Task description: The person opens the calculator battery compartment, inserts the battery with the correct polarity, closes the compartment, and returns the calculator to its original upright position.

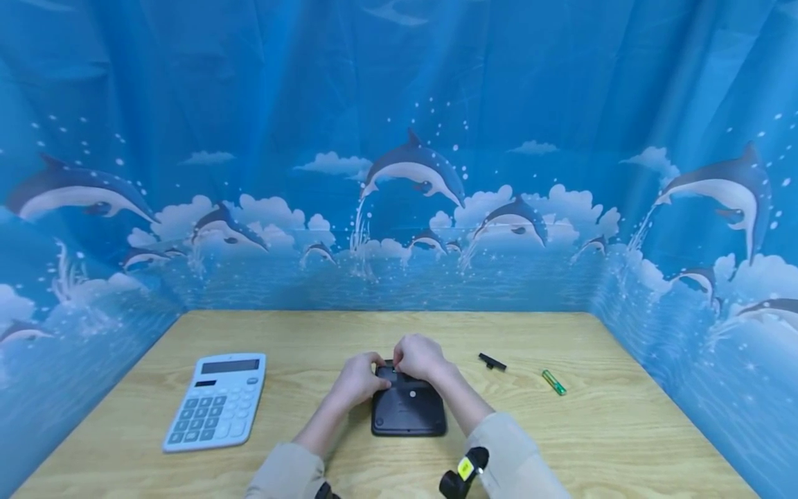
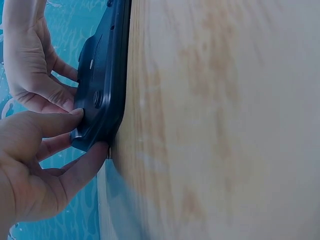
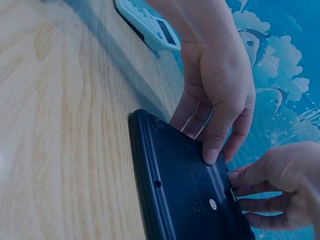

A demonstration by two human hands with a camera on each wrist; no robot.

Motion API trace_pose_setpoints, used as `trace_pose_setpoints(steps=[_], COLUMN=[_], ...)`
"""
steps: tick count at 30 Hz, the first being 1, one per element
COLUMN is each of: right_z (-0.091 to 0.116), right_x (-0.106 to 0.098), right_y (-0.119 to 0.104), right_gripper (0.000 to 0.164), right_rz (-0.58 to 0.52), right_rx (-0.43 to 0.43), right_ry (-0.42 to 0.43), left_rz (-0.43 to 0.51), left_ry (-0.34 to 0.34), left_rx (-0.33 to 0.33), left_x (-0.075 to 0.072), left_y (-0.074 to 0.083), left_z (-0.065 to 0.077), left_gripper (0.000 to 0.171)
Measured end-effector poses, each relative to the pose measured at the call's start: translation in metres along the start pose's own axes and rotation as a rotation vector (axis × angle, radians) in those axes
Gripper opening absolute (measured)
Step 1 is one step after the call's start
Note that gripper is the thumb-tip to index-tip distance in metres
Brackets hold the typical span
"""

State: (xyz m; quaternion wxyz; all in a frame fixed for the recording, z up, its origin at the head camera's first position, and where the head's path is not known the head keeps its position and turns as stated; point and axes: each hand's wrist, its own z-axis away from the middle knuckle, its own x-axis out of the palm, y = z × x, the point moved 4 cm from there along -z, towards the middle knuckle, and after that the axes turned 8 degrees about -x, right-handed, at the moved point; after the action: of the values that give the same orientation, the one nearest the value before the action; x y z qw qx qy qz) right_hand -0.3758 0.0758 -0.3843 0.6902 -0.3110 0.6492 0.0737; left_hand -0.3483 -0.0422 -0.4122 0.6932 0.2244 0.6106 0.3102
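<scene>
A black calculator (image 1: 408, 412) lies face down on the wooden table, its back upward. My left hand (image 1: 358, 380) grips its far left corner, the thumb (image 2: 75, 113) on the back and other fingers around the edge. At the far edge, my right hand (image 1: 420, 357) has its fingertips at the battery recess. A small green and metallic bit, apparently a battery (image 3: 233, 194), shows in the recess beside those fingertips; whether they pinch it is hidden. To the right lie a small black battery cover (image 1: 492, 362) and a green battery (image 1: 553, 382).
A light blue calculator (image 1: 217, 402) lies face up on the left of the table (image 1: 312, 339). A blue dolphin-print curtain (image 1: 399, 277) stands behind and along both sides of the table.
</scene>
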Motion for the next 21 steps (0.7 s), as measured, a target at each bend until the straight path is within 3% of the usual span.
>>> trace_pose_setpoints(steps=[11,21], right_z=[0.0006,0.0036], right_x=[-0.0016,-0.0002], right_y=[0.0013,-0.0054], right_gripper=[0.011,0.01], right_rz=[-0.033,0.001], right_rx=[0.008,0.012], right_ry=[0.005,0.002], left_rz=[0.008,0.013], left_ry=[-0.012,-0.01], left_rx=[-0.003,-0.024], left_x=[0.0002,0.0004], left_y=[0.0008,-0.0004], left_z=[0.0005,0.0016], left_gripper=[0.032,0.031])
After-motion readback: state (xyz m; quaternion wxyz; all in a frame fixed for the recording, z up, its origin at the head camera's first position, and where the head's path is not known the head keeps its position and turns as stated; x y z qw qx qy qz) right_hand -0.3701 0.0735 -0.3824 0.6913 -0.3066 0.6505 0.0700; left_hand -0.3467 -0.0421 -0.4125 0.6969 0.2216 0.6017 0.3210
